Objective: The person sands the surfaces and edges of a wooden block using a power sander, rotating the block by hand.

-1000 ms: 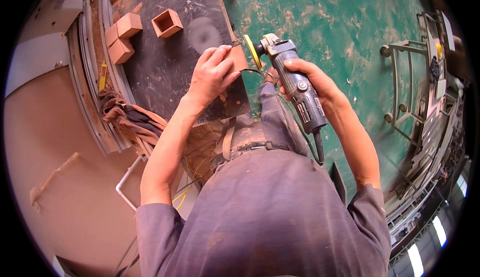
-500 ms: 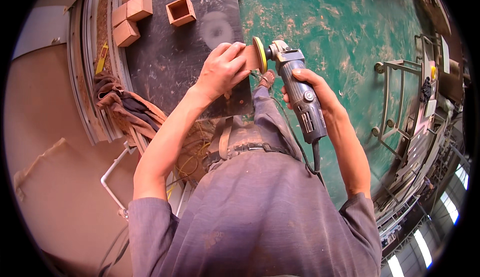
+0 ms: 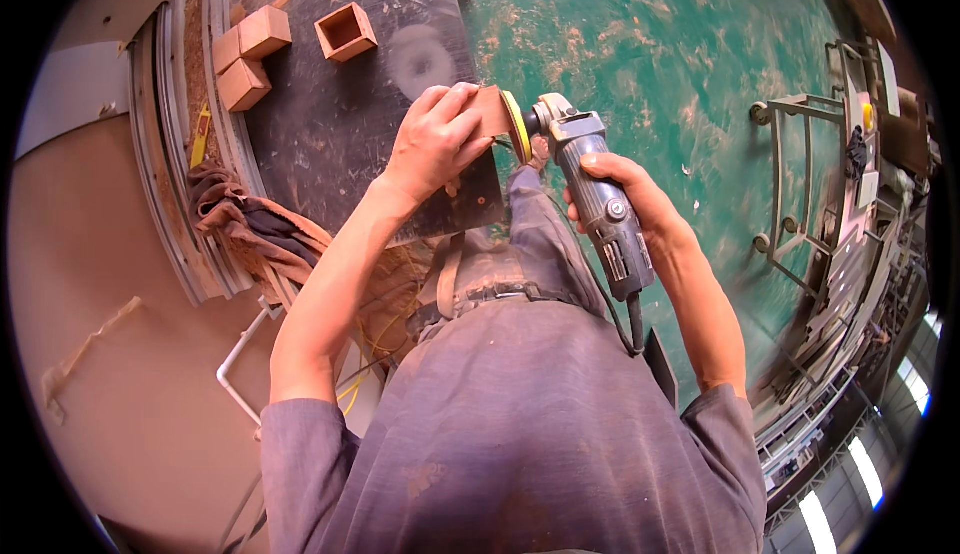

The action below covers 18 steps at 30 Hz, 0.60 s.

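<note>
My left hand (image 3: 430, 144) grips a small wooden box (image 3: 488, 112) by its left side, above the right edge of a dark bench. The box's right side meets the yellow-edged sanding disc (image 3: 517, 126) of a handheld angle grinder (image 3: 606, 209); whether they press together or barely touch I cannot tell. Wrapped around the grinder's dark body is my right hand (image 3: 630, 189), thumb on top. Its cord hangs down toward my waist. The box's opening, if any, is hidden from view.
On the dark bench top (image 3: 350, 154) stand an open wooden box (image 3: 346, 33) and a cluster of three wooden blocks or boxes (image 3: 264, 32). A crumpled brown cloth (image 3: 250, 214) lies at its left edge. A metal-framed cart (image 3: 800, 109) stands on the green floor (image 3: 650, 44) at right.
The grinder's disc sits slightly lower and more tilted against the wooden box, which has turned a little. The bench and boxes appear shifted slightly left as the view moved. Both grips are unchanged.
</note>
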Motion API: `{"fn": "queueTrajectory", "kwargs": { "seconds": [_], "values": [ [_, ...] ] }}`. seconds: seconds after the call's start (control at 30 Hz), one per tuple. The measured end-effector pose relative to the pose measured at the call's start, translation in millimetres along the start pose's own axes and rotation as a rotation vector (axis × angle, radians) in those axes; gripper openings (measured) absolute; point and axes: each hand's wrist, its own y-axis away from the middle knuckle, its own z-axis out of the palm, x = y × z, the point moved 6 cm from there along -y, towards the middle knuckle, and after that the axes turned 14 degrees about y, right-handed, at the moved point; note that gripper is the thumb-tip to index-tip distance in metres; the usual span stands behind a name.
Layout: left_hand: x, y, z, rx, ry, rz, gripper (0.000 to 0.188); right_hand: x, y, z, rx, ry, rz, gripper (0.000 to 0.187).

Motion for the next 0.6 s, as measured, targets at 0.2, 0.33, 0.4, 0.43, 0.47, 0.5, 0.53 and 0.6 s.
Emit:
{"fn": "queueTrajectory", "kwargs": {
  "seconds": [0.2, 0.33, 0.4, 0.43, 0.47, 0.5, 0.53, 0.6],
  "values": [
    [2, -6, 1, -0.048, -0.035, -0.004, 0.029, 30, -5, -15, -0.031, 0.020, 0.049, 0.049],
    [1, -6, 2, -0.066, -0.075, -0.024, 0.032, 42, -13, -29, -0.008, -0.021, 0.045, 0.043],
    [3, -8, 4, -0.085, -0.087, -0.029, 0.032, 32, -17, -34, -0.025, -0.043, -0.015, 0.042],
    [3, -8, 3, -0.082, -0.102, -0.051, 0.033, 24, -19, -32, -0.046, -0.038, -0.069, 0.040],
    [2, -6, 5, -0.092, -0.109, -0.059, 0.035, 17, -20, -30, -0.020, -0.021, -0.103, 0.041],
    [2, -7, 8, -0.114, -0.112, -0.050, 0.035, 11, -21, -27, -0.022, -0.045, -0.107, 0.041],
    [2, -6, 8, -0.111, -0.124, -0.053, 0.035, 3, -21, -22, -0.019, -0.016, -0.118, 0.039],
    [2, -6, 8, -0.125, -0.140, -0.050, 0.036, -7, -23, -15, -0.034, 0.013, -0.116, 0.036]
  ]
}}
